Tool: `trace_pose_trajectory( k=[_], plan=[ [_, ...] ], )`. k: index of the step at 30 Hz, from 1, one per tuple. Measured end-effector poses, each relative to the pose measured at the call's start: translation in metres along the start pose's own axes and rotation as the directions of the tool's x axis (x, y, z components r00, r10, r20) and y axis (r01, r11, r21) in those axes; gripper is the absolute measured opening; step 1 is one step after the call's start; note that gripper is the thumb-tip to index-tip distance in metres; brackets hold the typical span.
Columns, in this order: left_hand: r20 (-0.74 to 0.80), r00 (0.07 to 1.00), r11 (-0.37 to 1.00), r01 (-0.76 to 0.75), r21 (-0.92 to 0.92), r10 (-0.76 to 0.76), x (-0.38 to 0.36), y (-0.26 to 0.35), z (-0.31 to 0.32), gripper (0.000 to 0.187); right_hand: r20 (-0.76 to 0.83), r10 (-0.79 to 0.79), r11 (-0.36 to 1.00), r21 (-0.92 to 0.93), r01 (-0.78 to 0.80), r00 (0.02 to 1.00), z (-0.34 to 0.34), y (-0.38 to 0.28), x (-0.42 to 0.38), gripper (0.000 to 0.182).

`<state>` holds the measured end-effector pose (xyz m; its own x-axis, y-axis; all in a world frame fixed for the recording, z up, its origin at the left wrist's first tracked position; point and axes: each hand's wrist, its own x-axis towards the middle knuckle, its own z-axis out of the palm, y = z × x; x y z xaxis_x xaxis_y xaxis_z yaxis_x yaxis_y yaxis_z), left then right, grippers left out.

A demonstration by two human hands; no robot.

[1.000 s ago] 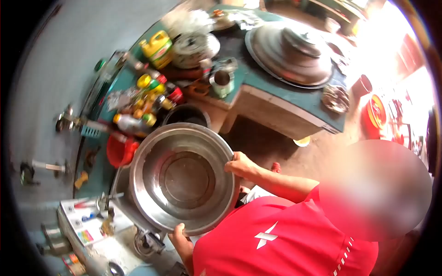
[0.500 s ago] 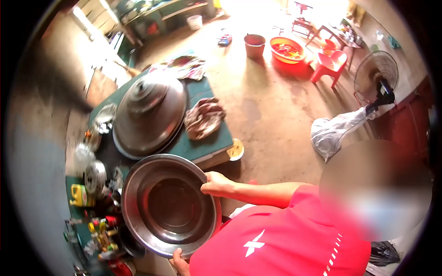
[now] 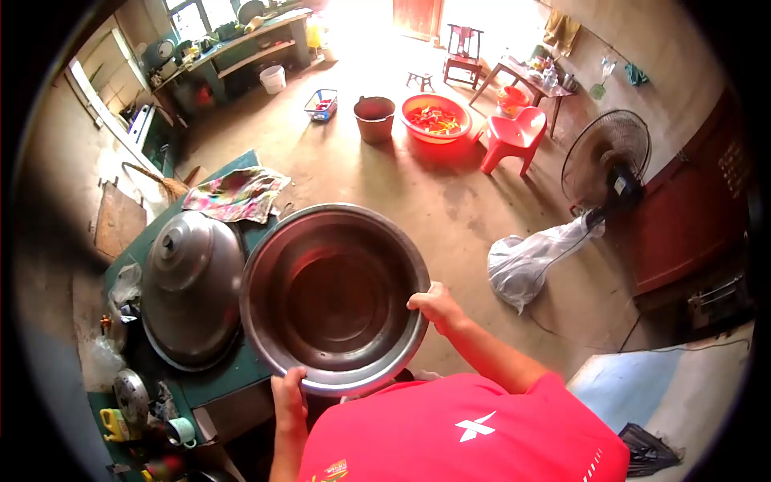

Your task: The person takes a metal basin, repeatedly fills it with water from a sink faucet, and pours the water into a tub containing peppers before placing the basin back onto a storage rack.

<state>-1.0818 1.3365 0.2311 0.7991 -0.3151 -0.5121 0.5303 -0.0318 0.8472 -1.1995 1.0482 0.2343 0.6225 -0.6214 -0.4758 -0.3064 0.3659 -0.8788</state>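
A large, round metal basin [image 3: 341, 301] is held out in front of my red shirt, its open side facing me. My left hand [image 3: 290, 395] grips the near-left rim with the thumb on top; its other fingers are mostly hidden beneath. On the right rim, my right hand [image 3: 436, 306] is closed around the edge. Left of the basin, a big domed metal lid [image 3: 191, 277] rests on the green table [image 3: 229, 386]. Behind the lid lies a patterned cloth [image 3: 234, 194]. The basin covers part of the table.
Across the floor stand a brown bucket [image 3: 375, 128], a red tub [image 3: 436, 138] with colourful contents, a red plastic chair [image 3: 514, 140] and a standing fan [image 3: 608, 161] with white plastic around its base. A mug [image 3: 181, 432] and a yellow jug [image 3: 115, 424] are at lower left.
My view has turned, showing more of the far room. The basin has moved right relative to the lid, with both hands still on its rim. The brownish cloth is out of sight.
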Motion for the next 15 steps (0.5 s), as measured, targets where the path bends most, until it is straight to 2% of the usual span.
trace_pose_trajectory(
  k=[1, 3, 5, 6, 7, 9, 11, 12, 13, 15],
  plan=[
    [0.026, 0.998, 0.997, 0.047, 0.067, -0.049, 0.014, 0.003, 0.010, 0.008, -0.115, 0.022, 0.998, -0.050, -0.028, 0.993, -0.011, -0.005, 0.006, 0.018],
    [0.103, 0.994, 0.999, 0.030, 0.039, -0.034, 0.041, 0.012, 0.045, 0.009, -0.133, 0.054, 0.998, -0.018, -0.057, 0.990, -0.033, 0.002, 0.030, 0.016],
    [0.024, 1.000, 0.995, -0.019, 0.098, 0.017, 0.072, 0.009, 0.073, 0.012, -0.098, 0.081, 0.992, 0.107, -0.071, 0.992, -0.051, 0.003, 0.049, 0.018],
    [0.059, 0.998, 0.986, 0.026, 0.165, -0.036, 0.082, 0.016, 0.086, 0.013, -0.177, 0.092, 0.990, 0.125, -0.070, 0.980, -0.060, 0.006, 0.059, 0.016],
    [0.092, 0.991, 0.969, 0.071, 0.235, -0.095, 0.091, 0.022, 0.096, 0.014, -0.185, 0.112, 0.990, 0.110, -0.093, 0.976, -0.070, 0.009, 0.064, 0.016],
    [0.082, 0.992, 0.960, 0.067, 0.273, -0.093, 0.121, 0.008, 0.119, 0.018, -0.276, 0.147, 0.980, 0.170, -0.102, 0.950, -0.087, 0.004, 0.083, 0.012],
    [0.057, 0.991, 0.948, 0.099, 0.302, -0.122, 0.147, 0.006, 0.148, 0.022, -0.247, 0.165, 0.972, 0.205, -0.115, 0.955, -0.103, -0.007, 0.100, 0.009],
    [0.129, 0.978, 0.927, 0.105, 0.361, -0.161, 0.157, 0.010, 0.159, 0.024, -0.261, 0.184, 0.969, 0.212, -0.129, 0.948, -0.113, -0.005, 0.112, 0.009],
    [0.141, 0.984, 0.941, 0.056, 0.333, -0.109, 0.166, 0.014, 0.178, 0.024, -0.275, 0.201, 0.965, 0.221, -0.141, 0.940, -0.121, -0.008, 0.123, 0.008],
    [0.173, 0.979, 0.952, 0.049, 0.301, -0.105, 0.179, 0.025, 0.213, 0.025, -0.284, 0.210, 0.961, 0.238, -0.143, 0.936, -0.139, -0.015, 0.147, 0.008]
  ],
)
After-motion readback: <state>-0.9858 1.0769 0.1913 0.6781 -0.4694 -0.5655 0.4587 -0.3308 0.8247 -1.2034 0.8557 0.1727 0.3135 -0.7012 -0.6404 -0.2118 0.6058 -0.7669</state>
